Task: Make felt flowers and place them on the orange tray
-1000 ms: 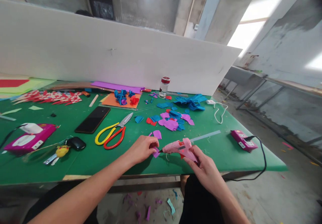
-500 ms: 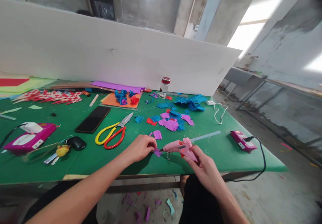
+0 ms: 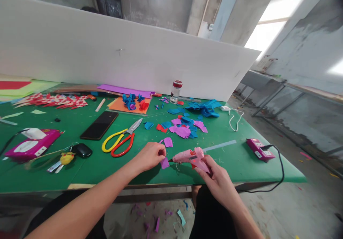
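Observation:
Between the fingertips of my left hand [image 3: 152, 156] is a small piece of purple paper [image 3: 165, 163], its free part hanging below them. My right hand [image 3: 216, 174] is wrapped round the handle of a pink glue gun [image 3: 190, 156]. The gun's dark nozzle points left and sits close to the purple piece; whether they touch I cannot tell. A clear glue stick [image 3: 220, 145] juts out of the gun's back. Just beyond my left hand lies another purple paper piece [image 3: 168, 142]. Purple, blue and red scraps [image 3: 183, 131] are heaped farther back.
Scissors [image 3: 122, 138], a black phone [image 3: 99, 125] and keys with a yellow charm [image 3: 66, 158] lie to the left. Magenta power strips [image 3: 34, 146] stand at both sides. A red-lidded jar [image 3: 175, 91] is near the white board [image 3: 128, 49]. Blue and red paper flowers [image 3: 129, 101] rest on orange paper.
The purple piece in my left hand has turned, so more of its flat face shows. My right hand and the glue gun stay nearly in place. The view has shifted slightly.

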`<control>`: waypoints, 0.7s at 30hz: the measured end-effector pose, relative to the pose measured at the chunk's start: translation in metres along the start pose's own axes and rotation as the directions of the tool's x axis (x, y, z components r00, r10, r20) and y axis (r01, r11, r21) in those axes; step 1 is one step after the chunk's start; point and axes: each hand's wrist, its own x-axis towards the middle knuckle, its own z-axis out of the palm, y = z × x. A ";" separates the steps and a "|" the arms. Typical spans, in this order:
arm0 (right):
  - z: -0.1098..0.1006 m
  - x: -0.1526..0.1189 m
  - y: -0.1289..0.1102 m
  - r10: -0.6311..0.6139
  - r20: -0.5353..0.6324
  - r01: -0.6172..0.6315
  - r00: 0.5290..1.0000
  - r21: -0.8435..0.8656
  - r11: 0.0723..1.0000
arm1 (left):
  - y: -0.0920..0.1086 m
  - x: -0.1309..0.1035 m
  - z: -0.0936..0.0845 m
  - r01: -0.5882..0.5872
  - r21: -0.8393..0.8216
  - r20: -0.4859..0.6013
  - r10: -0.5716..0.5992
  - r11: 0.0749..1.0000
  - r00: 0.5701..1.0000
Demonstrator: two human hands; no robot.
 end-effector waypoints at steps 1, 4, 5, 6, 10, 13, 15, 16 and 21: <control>0.001 -0.001 0.000 -0.003 0.003 0.003 1.000 0.003 1.000 | 0.000 0.000 0.001 0.011 0.001 -0.006 -0.011 1.000 1.000; 0.001 -0.002 -0.003 -0.023 0.008 0.023 1.000 -0.005 1.000 | 0.000 0.000 0.005 0.025 0.001 -0.014 -0.025 1.000 1.000; 0.001 -0.003 -0.005 -0.031 0.010 0.031 0.999 -0.014 0.999 | 0.000 0.000 0.006 0.024 0.001 -0.015 -0.024 1.000 1.000; 0.001 -0.003 -0.006 -0.039 0.013 0.039 0.999 -0.025 0.999 | 0.000 0.000 0.007 0.023 0.000 -0.016 -0.023 1.000 1.000; 0.000 -0.005 -0.012 -0.079 0.012 0.079 0.997 -0.049 0.996 | 0.002 0.000 0.007 0.022 0.000 -0.020 -0.022 1.000 1.000; 0.001 -0.006 -0.012 -0.100 -0.005 0.100 0.995 -0.064 0.993 | 0.002 0.000 0.007 0.020 0.001 -0.024 -0.020 1.000 0.999; 0.002 -0.006 -0.011 -0.103 -0.019 0.101 0.995 -0.084 0.991 | 0.002 0.000 0.008 0.016 0.002 -0.027 -0.016 1.000 1.000; 0.002 -0.005 -0.010 -0.101 -0.021 0.099 0.995 -0.090 0.991 | 0.002 0.000 0.008 0.015 0.003 -0.027 -0.015 1.000 1.000; 0.003 -0.002 -0.009 -0.080 0.025 0.082 0.996 -0.074 0.994 | 0.002 -0.001 0.007 0.018 0.004 -0.022 -0.018 1.000 1.000</control>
